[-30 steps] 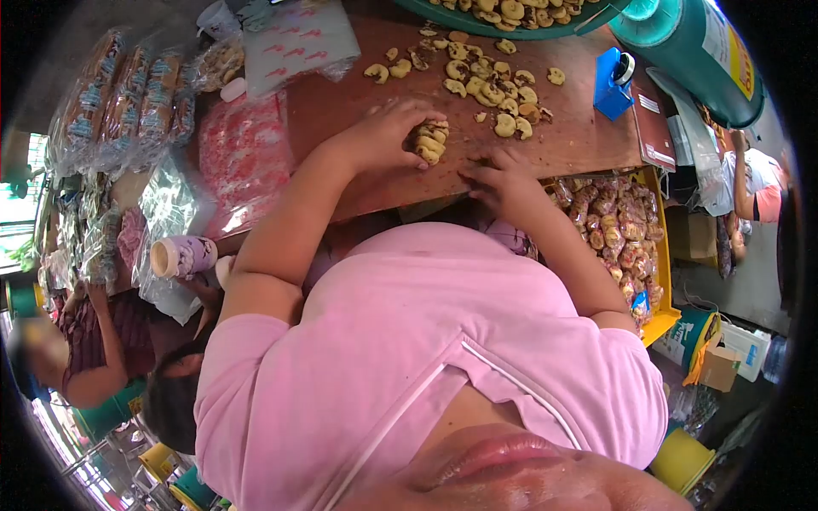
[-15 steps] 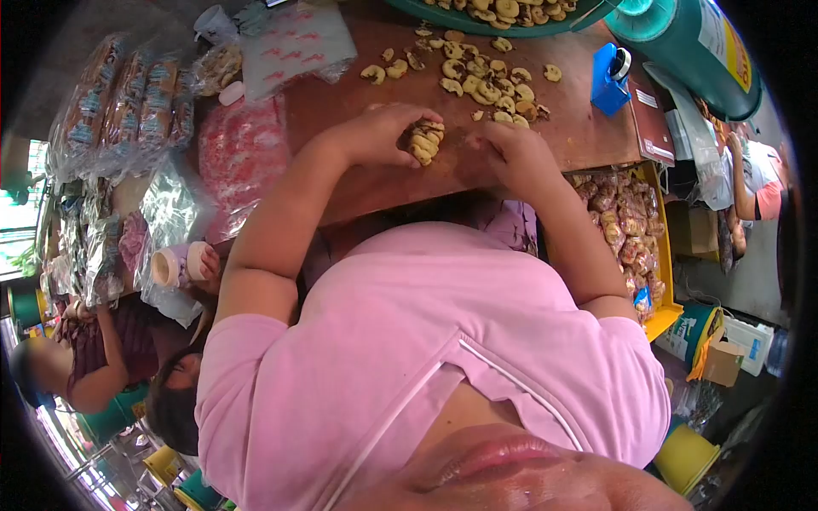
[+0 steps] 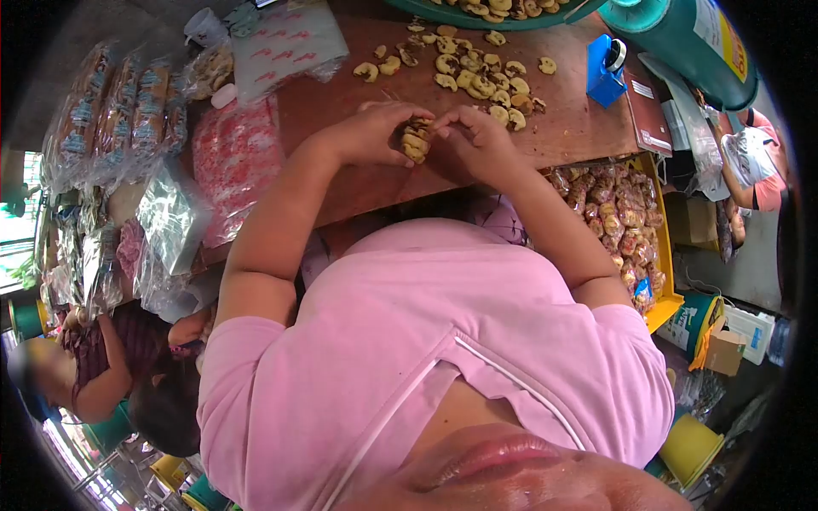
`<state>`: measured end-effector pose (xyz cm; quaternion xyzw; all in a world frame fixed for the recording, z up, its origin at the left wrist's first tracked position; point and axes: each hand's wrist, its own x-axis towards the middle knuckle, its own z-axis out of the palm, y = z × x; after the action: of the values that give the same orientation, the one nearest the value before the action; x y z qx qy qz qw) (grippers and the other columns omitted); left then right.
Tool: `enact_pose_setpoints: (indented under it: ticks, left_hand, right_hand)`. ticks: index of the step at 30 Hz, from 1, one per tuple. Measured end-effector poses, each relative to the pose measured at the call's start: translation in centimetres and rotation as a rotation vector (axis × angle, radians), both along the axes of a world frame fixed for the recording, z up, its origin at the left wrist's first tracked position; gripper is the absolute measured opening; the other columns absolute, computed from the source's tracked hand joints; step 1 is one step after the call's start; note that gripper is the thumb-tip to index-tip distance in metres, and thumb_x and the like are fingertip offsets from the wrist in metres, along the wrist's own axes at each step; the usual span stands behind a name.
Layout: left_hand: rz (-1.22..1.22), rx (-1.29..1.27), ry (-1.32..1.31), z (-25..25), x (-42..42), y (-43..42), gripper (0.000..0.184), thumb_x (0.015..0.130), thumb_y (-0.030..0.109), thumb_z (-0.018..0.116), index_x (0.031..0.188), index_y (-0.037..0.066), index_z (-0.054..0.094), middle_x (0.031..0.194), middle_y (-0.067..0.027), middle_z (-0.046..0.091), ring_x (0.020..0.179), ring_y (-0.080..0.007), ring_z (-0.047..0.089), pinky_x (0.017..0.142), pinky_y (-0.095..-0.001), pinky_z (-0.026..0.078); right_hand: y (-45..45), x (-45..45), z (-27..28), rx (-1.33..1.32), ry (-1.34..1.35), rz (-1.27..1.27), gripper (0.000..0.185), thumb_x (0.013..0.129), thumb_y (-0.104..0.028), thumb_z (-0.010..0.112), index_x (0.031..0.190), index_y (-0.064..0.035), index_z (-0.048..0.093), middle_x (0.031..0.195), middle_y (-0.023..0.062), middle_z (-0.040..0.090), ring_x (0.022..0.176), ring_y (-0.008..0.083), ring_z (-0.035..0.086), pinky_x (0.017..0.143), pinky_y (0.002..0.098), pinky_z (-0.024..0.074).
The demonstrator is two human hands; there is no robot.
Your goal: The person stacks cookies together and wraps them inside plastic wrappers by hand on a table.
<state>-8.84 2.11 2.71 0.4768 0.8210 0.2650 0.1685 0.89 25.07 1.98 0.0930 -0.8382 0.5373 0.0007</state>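
Observation:
My left hand [image 3: 380,134] is wrapped round a small stack of curled yellow-brown cookies [image 3: 416,140] above the front edge of the brown table [image 3: 341,189]. Close beside the stack, on its right, is my right hand [image 3: 474,141], its thumb and fingertips pinched together near the top cookies; anything between them is too small to make out. Loose cookies [image 3: 479,83] lie scattered on the table beyond both hands. More cookies fill a green basin [image 3: 511,22] at the far edge.
A blue tape dispenser [image 3: 606,71] stands at the right. A yellow crate [image 3: 664,247] holds packed cookies below it. Plastic bags [image 3: 234,157] and wrapped packs [image 3: 119,111] lie left. Co-workers [image 3: 106,358] sit at the lower left; another person [image 3: 754,162] is far right.
My right hand has moved left to the cookie stack, and its fingers have drawn together. My left hand still holds the stack. A cup at the left is out of sight.

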Motion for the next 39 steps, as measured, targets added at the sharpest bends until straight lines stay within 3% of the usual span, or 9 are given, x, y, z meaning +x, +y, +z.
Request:
enact_pose_setpoints:
  ticks: [6, 10, 13, 15, 20, 25, 28, 31, 39]
  left_hand:
    - [0.027, -0.088, 0.084, -0.7, -0.1, -0.6, 0.089, 0.072, 0.026, 0.086, 0.15, 0.011, 0.046, 0.156, -0.0185, 0.044, 0.146, -0.0363, 0.039, 0.122, -0.0461, 0.028]
    - [0.037, -0.101, 0.091, -1.2, -0.1, -1.0, 0.091, 0.071, 0.027, 0.087, 0.151, 0.011, 0.046, 0.16, -0.0193, 0.039, 0.15, -0.0365, 0.033, 0.123, -0.0467, 0.025]
    - [0.064, -0.103, 0.107, -1.5, 0.1, -0.7, 0.095, 0.07, 0.046, 0.087, 0.151, 0.015, 0.048, 0.158, -0.0196, 0.041, 0.151, -0.0349, 0.031, 0.123, -0.0499, 0.021]
    - [0.066, -0.073, 0.097, -1.6, 0.0, -0.8, 0.095, 0.07, 0.045, 0.088, 0.15, 0.015, 0.048, 0.158, -0.0192, 0.041, 0.151, -0.0342, 0.031, 0.123, -0.0507, 0.021]
    - [0.119, -0.029, 0.204, -4.3, -0.8, -1.5, 0.095, 0.069, 0.041, 0.089, 0.15, 0.016, 0.048, 0.158, -0.0145, 0.042, 0.152, -0.0322, 0.03, 0.123, -0.0525, 0.021]
    - [0.129, -0.03, 0.13, -2.8, -0.2, -1.5, 0.097, 0.07, 0.04, 0.088, 0.153, 0.019, 0.043, 0.162, -0.0063, 0.038, 0.154, -0.0302, 0.025, 0.124, -0.0566, 0.017]
    - [0.213, -0.22, 0.25, -2.7, 0.4, -1.5, 0.097, 0.071, 0.041, 0.087, 0.155, 0.024, 0.041, 0.165, -0.0027, 0.032, 0.156, -0.0304, 0.021, 0.124, -0.0615, 0.013]
    - [0.299, -0.241, 0.275, -3.1, 0.7, -2.5, 0.089, 0.075, 0.044, 0.085, 0.153, 0.026, 0.045, 0.167, 0.0001, 0.028, 0.156, -0.0318, 0.018, 0.123, -0.0656, 0.011]
    - [0.508, 0.025, 0.149, -2.4, 8.0, -5.8, 0.033, 0.088, 0.043, 0.076, 0.109, 0.018, 0.075, 0.148, -0.0044, 0.051, 0.152, -0.0348, 0.026, 0.12, -0.0649, 0.013]
  right_hand:
    - [-1.8, 0.8, 0.1, 0.191, 0.382, 0.183, 0.025, 0.09, -0.002, 0.068, 0.114, -0.0042, 0.064, 0.123, 0.0162, 0.066, 0.118, 0.0361, 0.063, 0.103, 0.0415, 0.0496]
    - [-1.5, 0.1, -0.4, 0.305, 0.505, 0.297, 0.029, 0.091, -0.015, 0.07, 0.117, -0.0061, 0.064, 0.128, 0.0133, 0.065, 0.123, 0.0362, 0.06, 0.107, 0.0454, 0.0466]
    - [-1.4, -1.1, -1.4, 0.458, 0.586, 0.334, 0.029, 0.092, -0.026, 0.069, 0.117, -0.0098, 0.066, 0.128, 0.0109, 0.065, 0.126, 0.0348, 0.058, 0.108, 0.0473, 0.0443]
    - [-1.8, -1.6, -1.3, 0.518, 0.611, 0.346, 0.03, 0.093, -0.032, 0.067, 0.116, -0.0129, 0.067, 0.127, 0.0098, 0.066, 0.128, 0.0333, 0.056, 0.109, 0.0491, 0.0429]
    - [-2.9, -2.4, -1.1, 0.571, 0.706, 0.323, 0.023, 0.091, -0.032, 0.068, 0.107, -0.0156, 0.07, 0.116, 0.0063, 0.066, 0.12, 0.0298, 0.057, 0.101, 0.0492, 0.0447]
    - [-3.4, -2.8, -1.6, 0.557, 0.755, 0.297, 0.018, 0.09, -0.03, 0.068, 0.099, -0.0142, 0.07, 0.11, 0.0059, 0.066, 0.113, 0.0293, 0.058, 0.095, 0.0474, 0.0458]
    - [-3.4, -3.0, -1.8, 0.557, 0.707, 0.306, 0.017, 0.089, -0.028, 0.067, 0.097, -0.0131, 0.069, 0.11, 0.0068, 0.067, 0.112, 0.0299, 0.058, 0.095, 0.0464, 0.0466]
    - [-3.8, -3.2, -1.6, 0.606, 0.65, 0.303, 0.016, 0.088, -0.026, 0.067, 0.095, -0.0116, 0.069, 0.108, 0.0079, 0.067, 0.109, 0.0309, 0.058, 0.094, 0.0453, 0.048]
    - [-4.5, -2.6, -1.0, 0.675, 0.608, 0.225, 0.017, 0.089, -0.024, 0.066, 0.095, -0.0093, 0.069, 0.104, 0.0087, 0.067, 0.102, 0.033, 0.061, 0.09, 0.044, 0.0508]
